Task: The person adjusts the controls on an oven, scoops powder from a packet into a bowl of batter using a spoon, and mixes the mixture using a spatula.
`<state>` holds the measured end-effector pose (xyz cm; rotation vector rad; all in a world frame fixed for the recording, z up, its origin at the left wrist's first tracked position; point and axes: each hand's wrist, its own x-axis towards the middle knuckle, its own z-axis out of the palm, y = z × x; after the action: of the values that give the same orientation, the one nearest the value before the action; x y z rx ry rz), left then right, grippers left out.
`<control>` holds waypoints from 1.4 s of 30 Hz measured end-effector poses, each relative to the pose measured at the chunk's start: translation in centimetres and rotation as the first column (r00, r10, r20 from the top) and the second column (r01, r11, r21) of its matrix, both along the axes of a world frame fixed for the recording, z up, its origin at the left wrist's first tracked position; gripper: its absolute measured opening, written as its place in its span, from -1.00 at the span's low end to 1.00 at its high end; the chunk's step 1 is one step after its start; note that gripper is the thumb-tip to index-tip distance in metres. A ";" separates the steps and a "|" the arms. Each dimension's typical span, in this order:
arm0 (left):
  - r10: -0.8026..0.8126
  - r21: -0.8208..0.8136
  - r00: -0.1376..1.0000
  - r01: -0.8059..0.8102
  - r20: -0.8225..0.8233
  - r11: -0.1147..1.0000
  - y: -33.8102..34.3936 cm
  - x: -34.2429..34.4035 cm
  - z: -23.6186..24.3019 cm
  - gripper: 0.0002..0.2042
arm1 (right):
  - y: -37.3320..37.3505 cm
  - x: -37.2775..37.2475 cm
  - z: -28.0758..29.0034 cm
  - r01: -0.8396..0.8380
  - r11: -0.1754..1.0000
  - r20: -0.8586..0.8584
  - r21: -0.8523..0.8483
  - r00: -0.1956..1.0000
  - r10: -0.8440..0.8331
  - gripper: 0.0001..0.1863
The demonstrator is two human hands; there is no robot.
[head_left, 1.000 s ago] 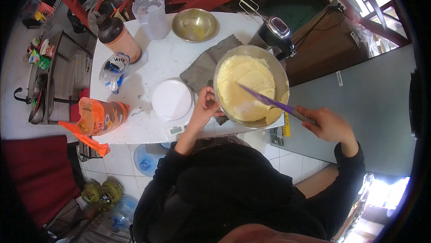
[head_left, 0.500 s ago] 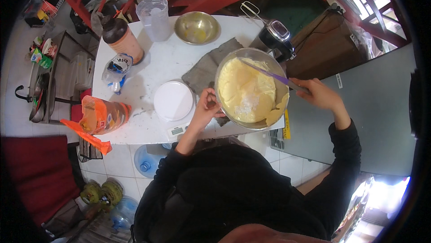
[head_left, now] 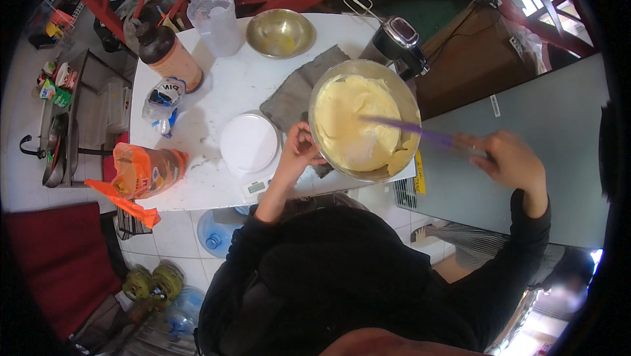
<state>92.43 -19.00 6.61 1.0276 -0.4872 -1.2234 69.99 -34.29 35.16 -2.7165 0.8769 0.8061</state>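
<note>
My left hand [head_left: 296, 159] grips the left side of a steel bowl [head_left: 409, 99] filled with pale yellow creamy mixture [head_left: 348, 145]. My right hand [head_left: 506, 159], closed round the handle of a purple spatula [head_left: 420, 129], holds its blurred blade in the mixture. A grey cloth [head_left: 286, 96] lies beside and partly under the bowl. Left of the bowl is a white kitchen scale [head_left: 248, 142]. A black electric mixer [head_left: 401, 46] sits just behind the bowl.
Around the white table [head_left: 223, 99] are a plastic jug [head_left: 217, 24], small steel bowl [head_left: 279, 32], brown bottle [head_left: 171, 60], plastic pack [head_left: 164, 106] and orange bag [head_left: 144, 172]. A grey appliance surface [head_left: 552, 132] is at right; another person [head_left: 565, 270] appears at lower right.
My right hand has moved to the right, sweeping the spatula through the mixture from the upper part toward the middle. Another person has come into view at lower right.
</note>
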 end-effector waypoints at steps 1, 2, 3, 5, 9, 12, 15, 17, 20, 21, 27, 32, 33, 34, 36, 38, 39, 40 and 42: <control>-0.004 -0.009 1.000 0.004 0.007 1.000 -0.1 0.0 0.1 -0.72 | -0.1 0.2 0.0 0.012 1.000 -0.002 -0.002 1.000 -0.012 -0.61; -0.014 -0.009 1.000 0.014 0.004 1.000 -0.2 -0.1 0.1 -0.72 | -0.2 0.4 -0.3 0.079 0.996 0.017 -0.030 0.997 -0.078 -0.62; -0.016 -0.009 1.000 0.016 -0.001 1.000 -0.3 -0.1 0.0 -0.72 | -0.3 0.5 -0.7 0.145 0.988 0.038 -0.056 0.989 -0.143 -0.63; -0.025 -0.009 1.000 0.025 -0.007 1.000 -0.5 -0.1 0.0 -0.72 | -1.5 -0.6 -2.6 0.110 0.990 0.055 -0.087 0.993 -0.105 -0.64; 0.002 0.012 1.000 -0.002 0.005 1.000 -0.7 -0.3 0.1 -0.71 | -2.2 -1.9 -4.0 -0.008 0.980 0.051 -0.198 0.999 0.018 -0.64; 0.043 0.025 0.999 -0.043 0.017 0.999 -0.8 -0.7 -0.1 -0.69 | -1.5 -0.6 -3.7 0.100 0.974 -0.110 -0.204 0.986 -0.124 -0.66; 0.076 0.004 0.997 -0.076 0.022 0.997 -0.8 -0.8 -0.6 -0.69 | -1.8 -1.9 -4.6 0.071 0.971 -0.022 -0.230 0.997 -0.078 -0.67; 0.101 -0.012 0.995 -0.101 0.009 0.995 -0.8 -1.1 -0.7 -0.69 | -1.3 -2.6 -4.7 0.118 0.972 -0.041 -0.201 0.991 -0.129 -0.67; 0.145 0.006 0.989 -0.145 -0.013 0.989 -0.9 -1.5 -0.6 -0.69 | -0.2 -4.8 -5.3 0.133 0.981 -0.058 -0.139 0.988 -0.142 -0.68; 0.125 0.002 0.992 -0.125 0.014 0.992 -1.0 -1.5 -0.7 -0.70 | 0.2 -5.2 -5.5 0.095 0.990 -0.056 -0.102 0.993 -0.101 -0.68; 0.112 0.025 0.994 -0.112 0.008 0.993 -0.8 -1.3 0.0 -0.72 | 3.2 -1.3 -6.8 0.774 0.535 -0.476 0.338 0.631 -0.612 -0.65; 0.050 -0.003 0.998 -0.050 0.029 0.999 -1.0 -0.7 -0.2 -0.68 | 4.5 -1.9 -10.6 0.784 0.121 -0.550 0.609 0.527 -0.648 -0.67; 0.014 -0.020 0.999 -0.015 -0.033 1.000 -1.2 -0.5 0.2 -0.69 | 4.6 -1.8 -11.2 0.718 -0.079 -0.575 0.691 0.481 -0.662 -0.67; -0.012 -0.029 0.996 0.010 -0.090 1.000 -1.1 -0.3 0.4 -0.70 | 4.6 -1.2 -11.7 0.719 -0.074 -0.577 0.691 0.487 -0.656 -0.67; -0.028 -0.018 0.995 0.027 -0.094 0.999 -0.8 0.1 0.7 -0.69 | 4.8 0.3 -12.6 0.503 -0.544 -0.714 0.672 0.244 -0.657 -0.73; -0.052 -0.013 0.994 0.051 -0.097 0.999 -0.5 0.3 0.6 -0.69 | 5.1 0.9 -13.7 0.324 -0.702 -0.769 0.635 0.176 -0.614 -0.77; -0.052 0.000 0.991 0.053 -0.120 0.999 -0.5 0.3 0.5 -0.69 | 5.2 1.0 -14.3 0.119 -0.817 -0.825 0.564 0.121 -0.552 -0.82; -0.056 0.012 0.988 0.058 -0.145 0.998 -0.4 0.2 0.5 -0.69 | 5.5 0.8 -15.3 -0.169 -0.893 -0.881 0.417 0.164 -0.443 -0.88; -0.055 0.016 0.989 0.058 -0.138 0.998 -0.5 0.1 0.6 -0.69 | 6.0 1.1 -15.9 -0.438 -0.875 -0.907 0.204 0.252 -0.338 -0.90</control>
<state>92.55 -19.53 7.16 0.9442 -0.3992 -1.3428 71.06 -28.33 19.23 0.4257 0.5355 -0.1075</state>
